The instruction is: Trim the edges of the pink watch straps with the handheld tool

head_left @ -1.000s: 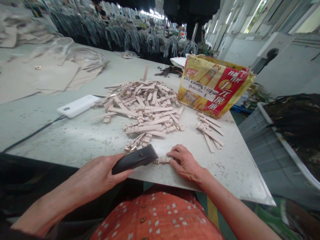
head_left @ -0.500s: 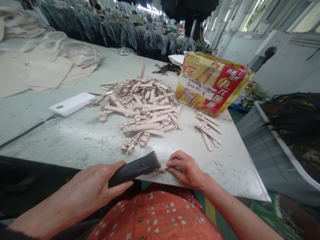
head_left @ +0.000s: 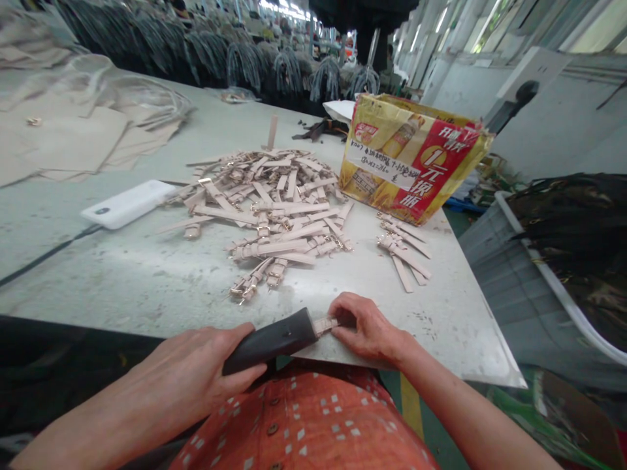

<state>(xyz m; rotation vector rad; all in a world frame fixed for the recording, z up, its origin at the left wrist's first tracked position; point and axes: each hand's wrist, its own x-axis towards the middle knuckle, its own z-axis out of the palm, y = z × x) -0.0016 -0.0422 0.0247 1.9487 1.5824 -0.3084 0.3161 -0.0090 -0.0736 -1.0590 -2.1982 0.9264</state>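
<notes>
My left hand (head_left: 238,359) is wrapped round a black clipper-shaped handheld tool (head_left: 274,341), its broad end pointing right. Just beyond that end, my right hand (head_left: 365,326) pinches a small beige buckle strap (head_left: 325,325) near the table's front edge. The strap's left end meets the tool's end; whether it goes inside I cannot tell. Fingers hide the strap's right part. Behind both hands lies a heap of similar beige straps (head_left: 279,209) with gold-coloured buckles. A few more straps (head_left: 404,251) form a small group on the right.
A yellow and red carton (head_left: 409,160) stands behind the small group. On the left, a white power bank (head_left: 128,203) has a black cable (head_left: 49,256) attached. Beige flat pieces (head_left: 78,140) lie farther left. A grey bin (head_left: 490,254) with dark material stands beyond the table's right edge.
The tool has turned slightly and moved down and right, so its end now meets the strap. My right hand keeps its pinch, and the view has shifted a little.
</notes>
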